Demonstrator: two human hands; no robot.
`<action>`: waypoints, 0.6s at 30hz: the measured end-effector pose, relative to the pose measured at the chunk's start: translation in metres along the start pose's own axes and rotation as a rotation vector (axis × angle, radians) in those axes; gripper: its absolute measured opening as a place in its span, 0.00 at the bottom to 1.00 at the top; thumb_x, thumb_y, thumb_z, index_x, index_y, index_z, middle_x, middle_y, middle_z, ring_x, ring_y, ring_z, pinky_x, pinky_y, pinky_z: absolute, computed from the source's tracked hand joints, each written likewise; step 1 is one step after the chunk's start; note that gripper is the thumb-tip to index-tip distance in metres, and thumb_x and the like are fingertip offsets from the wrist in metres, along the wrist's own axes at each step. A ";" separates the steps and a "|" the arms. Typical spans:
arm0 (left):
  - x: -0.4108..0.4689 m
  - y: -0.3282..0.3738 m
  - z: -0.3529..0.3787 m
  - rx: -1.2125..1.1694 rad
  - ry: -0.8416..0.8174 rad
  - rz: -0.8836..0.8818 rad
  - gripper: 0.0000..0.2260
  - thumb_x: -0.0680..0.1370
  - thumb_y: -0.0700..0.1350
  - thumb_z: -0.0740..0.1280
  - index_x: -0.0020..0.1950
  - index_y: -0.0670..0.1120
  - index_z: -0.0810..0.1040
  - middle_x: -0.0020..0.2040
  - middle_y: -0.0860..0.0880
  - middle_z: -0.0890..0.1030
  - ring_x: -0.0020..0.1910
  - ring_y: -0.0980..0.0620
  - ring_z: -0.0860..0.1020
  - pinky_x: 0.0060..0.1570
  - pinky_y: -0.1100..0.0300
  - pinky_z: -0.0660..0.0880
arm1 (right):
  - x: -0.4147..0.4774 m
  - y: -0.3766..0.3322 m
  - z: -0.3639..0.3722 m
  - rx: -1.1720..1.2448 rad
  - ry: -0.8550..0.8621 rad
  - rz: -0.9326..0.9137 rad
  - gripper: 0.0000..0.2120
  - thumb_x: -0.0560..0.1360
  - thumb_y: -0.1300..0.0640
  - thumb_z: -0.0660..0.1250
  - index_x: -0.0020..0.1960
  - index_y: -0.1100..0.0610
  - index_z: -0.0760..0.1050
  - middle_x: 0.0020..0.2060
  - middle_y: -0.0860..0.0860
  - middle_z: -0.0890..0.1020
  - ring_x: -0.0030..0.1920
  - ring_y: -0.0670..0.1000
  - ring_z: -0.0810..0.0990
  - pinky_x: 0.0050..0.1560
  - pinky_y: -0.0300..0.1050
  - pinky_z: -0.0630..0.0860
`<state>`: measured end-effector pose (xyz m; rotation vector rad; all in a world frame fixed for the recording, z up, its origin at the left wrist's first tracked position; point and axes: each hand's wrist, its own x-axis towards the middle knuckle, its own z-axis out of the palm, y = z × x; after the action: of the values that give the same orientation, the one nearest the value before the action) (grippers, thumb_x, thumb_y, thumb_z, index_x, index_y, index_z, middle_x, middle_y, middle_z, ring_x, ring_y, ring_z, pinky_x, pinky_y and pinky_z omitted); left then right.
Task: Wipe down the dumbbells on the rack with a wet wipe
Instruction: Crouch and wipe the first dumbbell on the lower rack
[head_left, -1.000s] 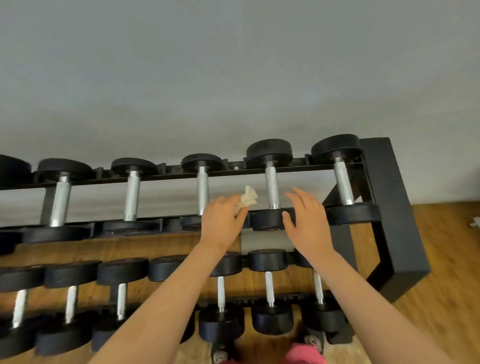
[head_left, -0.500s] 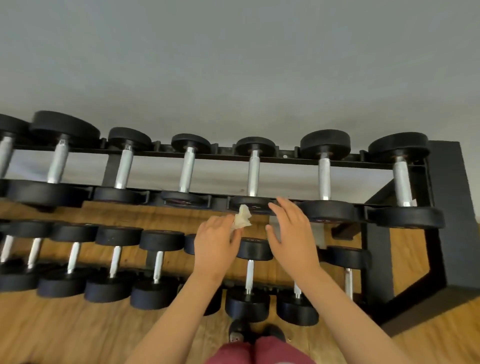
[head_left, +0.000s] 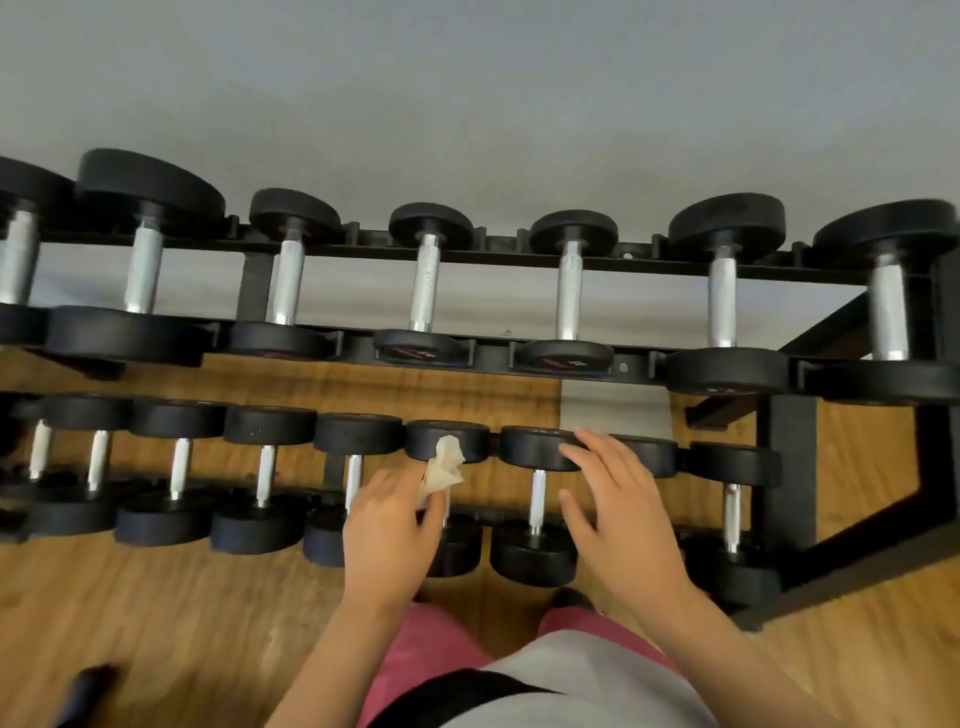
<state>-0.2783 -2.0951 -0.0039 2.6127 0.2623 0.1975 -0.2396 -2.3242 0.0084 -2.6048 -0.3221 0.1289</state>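
Observation:
A black two-tier rack (head_left: 789, 499) holds rows of black dumbbells with silver handles. My left hand (head_left: 387, 535) grips a crumpled whitish wet wipe (head_left: 442, 467), which sticks up against the far head of one lower-tier dumbbell (head_left: 448, 440). My right hand (head_left: 618, 512) is spread with straight fingers over the lower tier, its fingertips at the far head of the neighbouring dumbbell (head_left: 537, 448); whether they touch it is unclear. The upper tier carries several larger dumbbells (head_left: 426, 283), untouched.
A grey wall rises behind the rack. Wooden floor (head_left: 156, 623) lies below and around it. My red shorts and grey shirt fill the bottom centre. A dark blurred object (head_left: 88, 686) sits at the bottom left. The rack's right frame post stands beside the last dumbbell.
Both hands dropped from the upper tier's front heads down to the lower tier. The camera tilted down and shifted left. The wipe stayed in my left hand.

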 end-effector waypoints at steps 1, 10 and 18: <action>0.006 -0.010 -0.005 -0.006 -0.001 0.014 0.03 0.75 0.43 0.71 0.47 0.46 0.80 0.38 0.51 0.77 0.37 0.52 0.75 0.34 0.56 0.74 | 0.002 -0.010 0.006 0.014 0.008 0.022 0.21 0.78 0.53 0.66 0.71 0.52 0.71 0.71 0.48 0.70 0.73 0.48 0.64 0.72 0.42 0.55; 0.062 -0.138 -0.075 0.050 -0.097 0.123 0.05 0.75 0.42 0.71 0.50 0.46 0.79 0.35 0.50 0.76 0.34 0.50 0.75 0.31 0.57 0.69 | 0.022 -0.133 0.076 0.123 0.113 0.227 0.22 0.78 0.53 0.65 0.72 0.54 0.69 0.72 0.49 0.69 0.72 0.51 0.66 0.72 0.51 0.65; 0.071 -0.189 -0.111 0.054 -0.060 0.119 0.15 0.73 0.44 0.75 0.58 0.44 0.79 0.39 0.48 0.81 0.36 0.46 0.79 0.33 0.55 0.74 | 0.031 -0.196 0.120 0.050 0.071 0.121 0.23 0.75 0.54 0.70 0.69 0.53 0.72 0.72 0.50 0.69 0.75 0.50 0.59 0.72 0.48 0.57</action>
<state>-0.2583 -1.8656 0.0044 2.6849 0.0923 0.1543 -0.2681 -2.0937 0.0012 -2.5718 -0.1339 0.0848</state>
